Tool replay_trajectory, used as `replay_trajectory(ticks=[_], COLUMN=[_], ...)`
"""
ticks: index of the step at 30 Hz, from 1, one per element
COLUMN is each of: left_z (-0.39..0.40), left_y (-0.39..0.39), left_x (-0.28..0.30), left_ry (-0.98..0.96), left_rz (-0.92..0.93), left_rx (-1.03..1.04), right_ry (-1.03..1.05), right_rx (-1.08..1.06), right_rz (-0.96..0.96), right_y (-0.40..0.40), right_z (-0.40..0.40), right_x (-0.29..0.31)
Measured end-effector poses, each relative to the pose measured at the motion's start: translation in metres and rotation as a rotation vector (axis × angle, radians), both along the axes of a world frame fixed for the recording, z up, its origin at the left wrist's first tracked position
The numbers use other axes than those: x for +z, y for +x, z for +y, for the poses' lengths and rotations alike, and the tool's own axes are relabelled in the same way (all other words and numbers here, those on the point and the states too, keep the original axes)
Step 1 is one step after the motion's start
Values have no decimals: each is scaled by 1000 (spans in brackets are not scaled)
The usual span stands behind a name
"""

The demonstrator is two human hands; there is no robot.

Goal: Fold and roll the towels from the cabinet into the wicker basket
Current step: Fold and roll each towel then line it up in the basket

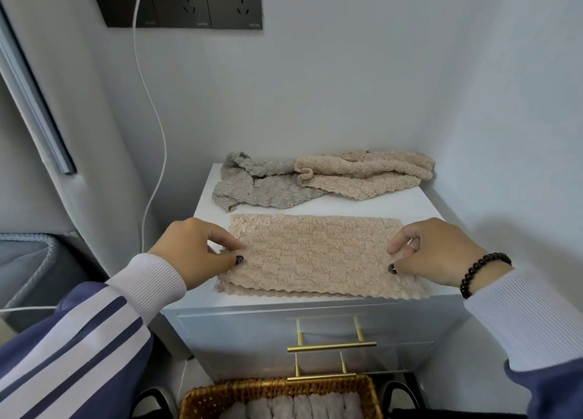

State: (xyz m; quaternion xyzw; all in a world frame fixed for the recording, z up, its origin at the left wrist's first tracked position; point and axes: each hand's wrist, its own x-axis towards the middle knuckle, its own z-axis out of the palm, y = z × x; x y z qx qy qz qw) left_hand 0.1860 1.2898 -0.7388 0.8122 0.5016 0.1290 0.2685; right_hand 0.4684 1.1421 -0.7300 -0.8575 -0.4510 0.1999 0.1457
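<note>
From the head camera I see a white cabinet [315, 204] in a corner with pale walls. A folded beige towel [315, 254] lies flat on its top, near the front. My left hand [192, 251] pinches its left edge and my right hand [435, 251] pinches its right edge. The wicker basket [280, 396] sits below on the floor, holding rolled towels [315, 406].
</note>
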Motion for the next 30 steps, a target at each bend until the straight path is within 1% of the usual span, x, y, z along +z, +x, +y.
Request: replay_trajectory(ticks=[1,3,5,7,9,11,13,16,19,21,25,30], left_z=[-2,-7,-13,-19,-22,-22,-19,-16,-14,-13,-11,-6], left_y=[0,4,13,26,41,55,65,73,76,76,72,63], left_x=[6,14,14,7,-7,-20,-30,-40,-49,-52,-52,-55], left_ry=[62,142,198,236,282,320,328,290,246,251,254,226], left_rz=[67,101,49,5,-35,-72,-63,46,270,352,395,438], left_rx=[-6,-12,-27,-67,-117,-175,-231,-293,-294,-302,-304,-255], right_ry=[13,95,268,429,477,455,413,296,154,72,-75,-136], right_rx=[3,7,24,105,232,345,413,456,452,451,401,315], right_rz=[-37,-96,-113,-147,-193,-250,-271,-275,-335,-376,-387,-363], right_y=[-2,-10,-24,-41,-58,-71,-78,-80,-72,-64,-43,-18], right_z=[1,3,9,19,31,40,46,50,50,48,45,46], right_x=[2,3,0,-7,-17,-28,-38,-53,-60,-60,-57,-56])
